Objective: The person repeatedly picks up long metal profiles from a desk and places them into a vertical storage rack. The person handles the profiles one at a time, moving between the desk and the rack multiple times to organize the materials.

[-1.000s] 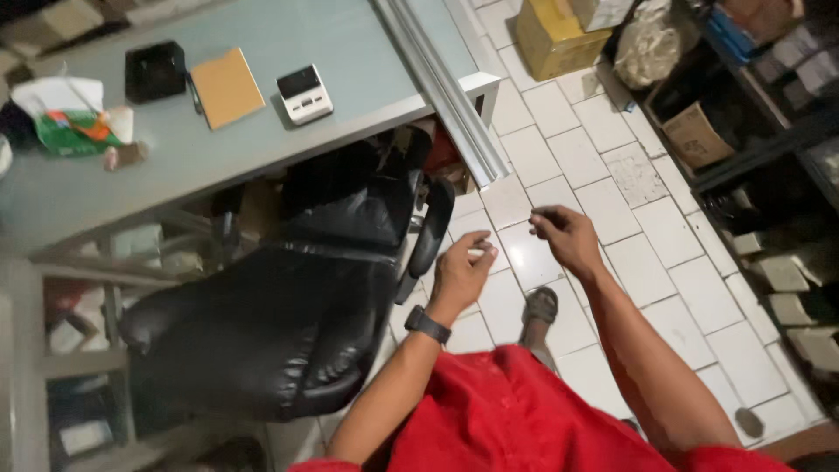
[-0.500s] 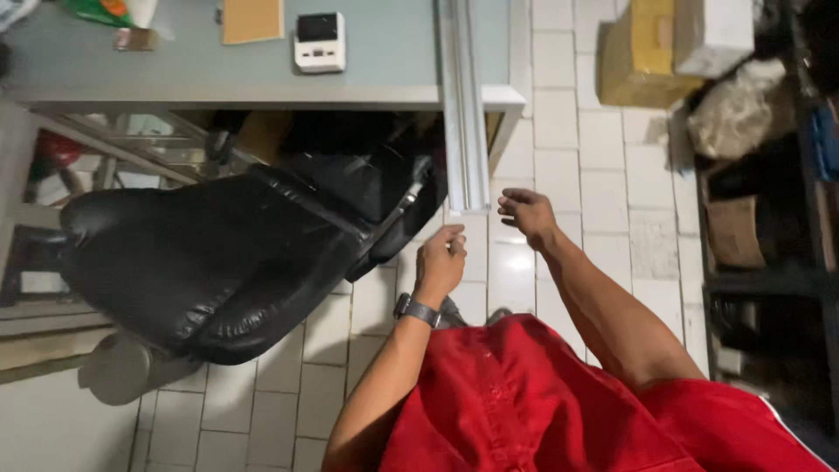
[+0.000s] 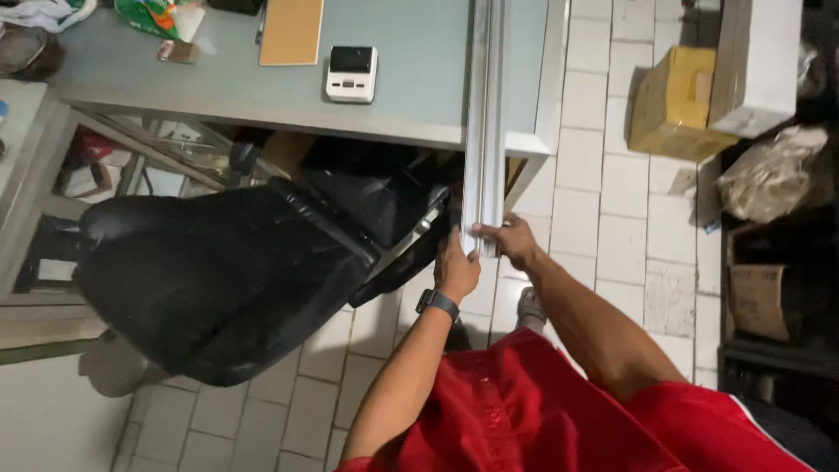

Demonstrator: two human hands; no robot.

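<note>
A long silver metal rail (image 3: 483, 122) lies across the grey table (image 3: 411, 79) and overhangs its near edge. My left hand (image 3: 456, 267) grips the rail's near end from the left side; a dark watch is on that wrist. My right hand (image 3: 514, 242) holds the same end from the right, fingers laid over it. Both arms reach forward above my red shorts.
A black office chair (image 3: 218, 280) stands left of my hands, tucked partly under the table. On the table sit a small white device (image 3: 351, 73) and a tan notebook (image 3: 292, 31). A yellow box (image 3: 677, 105), a white box and dark shelves fill the right side.
Both hands rose from in front of my body and closed on the overhanging end of the rail. The view has swung so the table sits square ahead.
</note>
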